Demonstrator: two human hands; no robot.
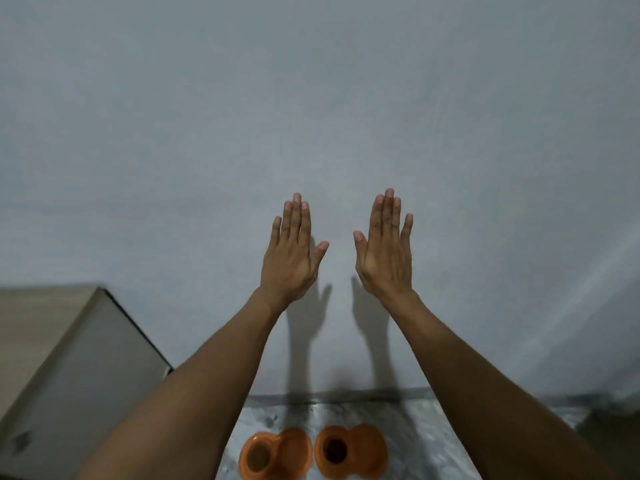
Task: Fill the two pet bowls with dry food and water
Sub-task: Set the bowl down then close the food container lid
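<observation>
Head view looked at a pale grey wall (311, 98), and at far left a light wooden cabinet (52, 358) stood against it, nothing on the part that showed. Next across came the left hand (289, 258), raised flat with its back to the camera, fingers straight and together, thumb out, gripping nothing. Just beside it was the right hand (386, 258) in the same pose, spread flat and empty, the two well apart from anything below.

Down at the bottom edge, between the forearms, the two orange pet bowls sat side by side on the speckled floor (433, 445), nearly touching. The left bowl (275, 453) showed a dull brownish inside; the right bowl (349, 452) showed a darker brown inside. Whether that was food, water or bare bowl, the blur would not let me tell. No food bag or water jug showed anywhere.

By their look they were light, stiff plastic, probably smooth and a touch slippery when wet, not fragile. My call was to hold each by its outer rim or wide base, level once filled. Filling appeared not yet begun.
</observation>
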